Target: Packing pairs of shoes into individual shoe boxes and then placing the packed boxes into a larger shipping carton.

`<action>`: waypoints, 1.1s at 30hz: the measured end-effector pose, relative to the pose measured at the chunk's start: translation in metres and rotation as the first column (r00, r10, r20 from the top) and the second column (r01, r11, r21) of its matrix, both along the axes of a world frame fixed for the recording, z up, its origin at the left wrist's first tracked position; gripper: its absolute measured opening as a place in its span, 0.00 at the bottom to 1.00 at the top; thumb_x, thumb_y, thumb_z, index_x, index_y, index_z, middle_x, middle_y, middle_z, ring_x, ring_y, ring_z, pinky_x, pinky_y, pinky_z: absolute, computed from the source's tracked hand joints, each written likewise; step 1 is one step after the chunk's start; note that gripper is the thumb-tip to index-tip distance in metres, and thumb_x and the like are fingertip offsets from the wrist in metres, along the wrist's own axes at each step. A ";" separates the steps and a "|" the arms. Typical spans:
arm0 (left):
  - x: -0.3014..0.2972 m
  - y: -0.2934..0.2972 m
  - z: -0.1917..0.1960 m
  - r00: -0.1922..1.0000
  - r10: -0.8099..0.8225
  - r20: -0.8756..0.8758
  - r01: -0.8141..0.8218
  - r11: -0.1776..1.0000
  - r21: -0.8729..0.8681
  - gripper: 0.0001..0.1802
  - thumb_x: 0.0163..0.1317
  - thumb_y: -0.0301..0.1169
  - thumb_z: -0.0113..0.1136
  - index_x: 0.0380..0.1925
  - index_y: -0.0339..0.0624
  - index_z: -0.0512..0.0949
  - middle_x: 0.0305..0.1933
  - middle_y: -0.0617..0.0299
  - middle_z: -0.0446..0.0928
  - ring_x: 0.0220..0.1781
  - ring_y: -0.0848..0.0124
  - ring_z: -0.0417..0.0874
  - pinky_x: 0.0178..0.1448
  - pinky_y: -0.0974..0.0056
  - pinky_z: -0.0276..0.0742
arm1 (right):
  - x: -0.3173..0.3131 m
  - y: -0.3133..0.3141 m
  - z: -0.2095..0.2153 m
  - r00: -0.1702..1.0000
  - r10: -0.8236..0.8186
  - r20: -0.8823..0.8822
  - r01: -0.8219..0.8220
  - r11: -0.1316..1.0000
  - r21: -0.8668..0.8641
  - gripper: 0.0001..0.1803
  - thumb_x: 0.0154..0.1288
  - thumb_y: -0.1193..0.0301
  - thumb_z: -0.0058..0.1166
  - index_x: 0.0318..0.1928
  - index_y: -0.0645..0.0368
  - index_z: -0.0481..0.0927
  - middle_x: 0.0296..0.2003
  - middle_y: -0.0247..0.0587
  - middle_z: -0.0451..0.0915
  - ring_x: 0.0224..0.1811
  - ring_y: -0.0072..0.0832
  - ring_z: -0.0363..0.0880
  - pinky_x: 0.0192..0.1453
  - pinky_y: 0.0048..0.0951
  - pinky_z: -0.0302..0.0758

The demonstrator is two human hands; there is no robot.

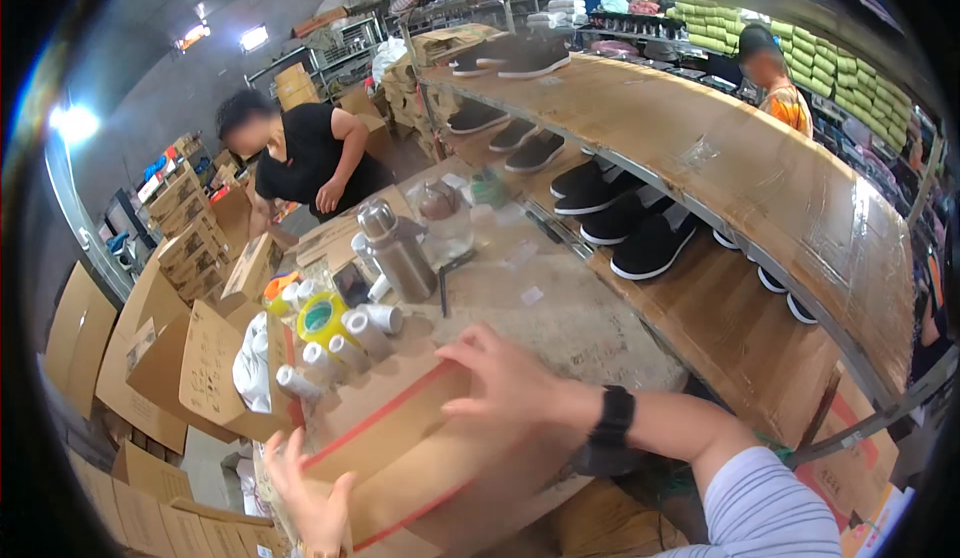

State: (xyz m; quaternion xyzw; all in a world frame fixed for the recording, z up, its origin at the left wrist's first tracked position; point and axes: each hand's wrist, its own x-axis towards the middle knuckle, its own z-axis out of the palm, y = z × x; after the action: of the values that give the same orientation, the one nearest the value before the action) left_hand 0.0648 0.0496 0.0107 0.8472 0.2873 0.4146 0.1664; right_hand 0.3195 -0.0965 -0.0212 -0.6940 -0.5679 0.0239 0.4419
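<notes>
An open cardboard box (430, 436) with red edges lies tilted in front of me, and its inside looks bare. My left hand (312, 493) is at its left end, fingers spread apart, the thumb over the opening. At the far right corner is my right hand (505, 383), wearing a black wristband. Its thumb and fingers stand apart, with a fingertip at the red rim. Blur hides whether either hand bears on the cardboard. Just beyond the box are several white rolls (368, 336) and a yellow tape roll (322, 318).
A steel flask (397, 253) stands on the worktable (590, 333) beside a clear jug (443, 213). Black slip-on shoes (655, 243) line the wooden shelf (745, 173) at right. Cardboard boxes (215, 368) crowd the left. One person (315, 153) works across the table; another (785, 98) stands behind the shelf.
</notes>
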 end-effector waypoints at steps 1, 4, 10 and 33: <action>-0.009 0.005 0.002 1.000 -0.003 -0.004 0.003 1.000 0.004 0.35 0.36 0.24 0.73 0.52 0.45 0.77 0.46 0.55 0.67 0.51 0.55 0.69 0.58 0.56 0.64 | 0.005 -0.002 -0.004 0.998 0.055 -0.027 -0.051 0.988 0.144 0.28 0.60 0.59 0.59 0.59 0.54 0.71 0.49 0.48 0.68 0.46 0.44 0.76 0.51 0.38 0.74; -0.033 0.012 0.001 0.998 -0.063 0.002 0.063 0.997 0.050 0.27 0.47 0.26 0.62 0.52 0.39 0.74 0.50 0.48 0.70 0.55 0.51 0.69 0.64 0.52 0.63 | 0.032 -0.010 -0.015 0.952 0.180 -0.247 -0.143 0.977 0.160 0.28 0.62 0.58 0.57 0.60 0.53 0.70 0.51 0.49 0.69 0.49 0.44 0.75 0.54 0.37 0.73; -0.004 0.000 -0.058 0.698 0.191 -0.690 0.036 0.953 0.300 0.33 0.59 0.37 0.53 0.67 0.50 0.63 0.70 0.43 0.59 0.70 0.47 0.58 0.73 0.42 0.45 | 0.250 -0.047 -0.095 0.710 -0.672 0.211 0.672 0.736 0.084 0.15 0.55 0.64 0.60 0.40 0.59 0.77 0.39 0.52 0.75 0.44 0.46 0.75 0.49 0.44 0.73; 0.025 0.023 -0.034 0.786 -0.061 -0.615 0.006 0.996 -0.092 0.26 0.60 0.35 0.55 0.58 0.38 0.71 0.54 0.45 0.72 0.58 0.48 0.69 0.67 0.47 0.55 | 0.258 -0.011 -0.086 0.944 -0.197 0.266 0.195 0.980 0.033 0.17 0.54 0.59 0.62 0.18 0.57 0.75 0.22 0.41 0.75 0.27 0.40 0.73 0.38 0.38 0.68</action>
State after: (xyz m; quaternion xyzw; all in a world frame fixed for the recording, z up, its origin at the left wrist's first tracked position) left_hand 0.0897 0.0722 -0.0233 0.9333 0.3281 0.0994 0.1066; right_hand 0.5772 -0.1072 -0.1077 -0.7426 -0.5506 -0.1160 0.3631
